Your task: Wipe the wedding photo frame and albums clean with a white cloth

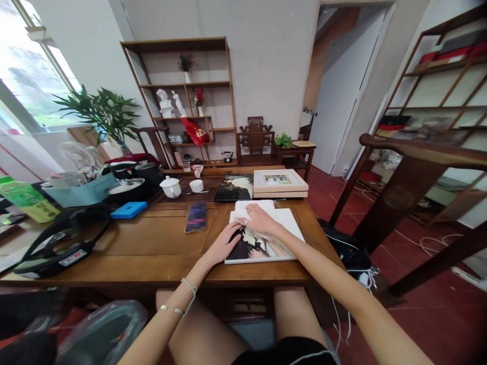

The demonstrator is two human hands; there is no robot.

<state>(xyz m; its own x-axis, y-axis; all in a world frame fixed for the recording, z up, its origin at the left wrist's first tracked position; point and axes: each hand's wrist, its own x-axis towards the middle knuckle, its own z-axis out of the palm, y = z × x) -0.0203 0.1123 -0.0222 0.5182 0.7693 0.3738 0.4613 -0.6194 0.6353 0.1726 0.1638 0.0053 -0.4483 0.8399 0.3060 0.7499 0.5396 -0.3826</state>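
Note:
A large printed photo panel (283, 228) lies flat near the front edge of the wooden table (152, 238). My left hand (224, 244) rests on its left edge, fingers stretched flat on the dark part of the picture. My right hand (255, 219) is closed on a white cloth (253, 205) and presses it onto the upper part of the panel.
Beyond the panel lie a dark photo print (234, 187) and stacked framed pictures (279, 183). A phone (196, 217), blue box (129, 209), white teapot (171, 187), cup (196, 185), pots and a black device (57, 248) crowd the left. A wooden chair (414, 177) stands on the right.

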